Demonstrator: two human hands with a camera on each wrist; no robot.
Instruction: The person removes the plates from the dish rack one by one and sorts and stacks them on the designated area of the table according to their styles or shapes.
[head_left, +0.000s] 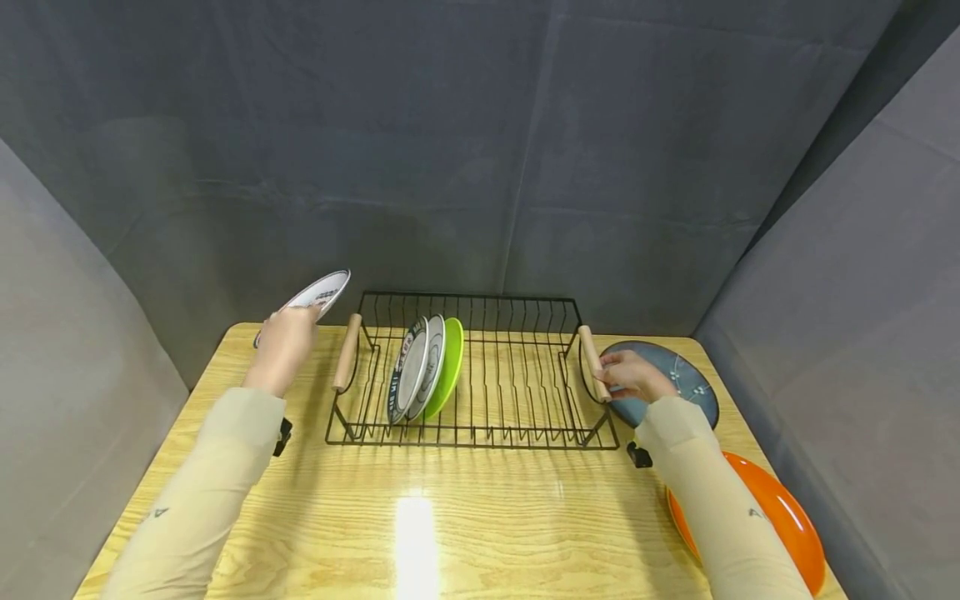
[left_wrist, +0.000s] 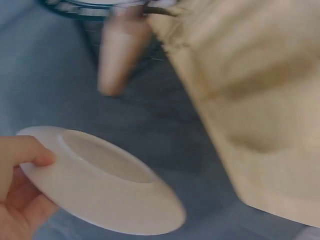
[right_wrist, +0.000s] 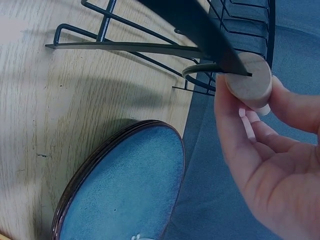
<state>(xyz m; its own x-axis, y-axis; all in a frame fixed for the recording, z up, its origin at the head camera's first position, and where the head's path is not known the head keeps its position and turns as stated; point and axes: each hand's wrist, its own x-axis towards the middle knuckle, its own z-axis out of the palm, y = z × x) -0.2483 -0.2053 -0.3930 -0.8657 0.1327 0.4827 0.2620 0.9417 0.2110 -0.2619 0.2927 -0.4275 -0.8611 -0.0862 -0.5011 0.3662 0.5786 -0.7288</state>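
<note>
My left hand (head_left: 285, 346) pinches a white plate (head_left: 324, 289) by its edge, raised above the table to the left of the rack. In the left wrist view the plate's pale underside (left_wrist: 107, 190) shows, with the thumb and fingers on its rim. On the other side, my right hand (head_left: 636, 377) grips the right wooden handle (head_left: 592, 358) of a black wire dish rack (head_left: 472, 447). The right wrist view shows thumb and fingers around that handle's round end (right_wrist: 252, 82). Two patterned plates (head_left: 407, 375) and a lime green plate (head_left: 452, 367) stand on edge in the rack's left part.
Blue plates with a floral pattern (head_left: 675, 375) lie right of the rack, close to my right hand. Nearer to me, an orange plate (head_left: 780, 508) is partly covered by my right sleeve. Grey cloth (head_left: 450, 150) hangs behind and beside the wooden table (head_left: 510, 508).
</note>
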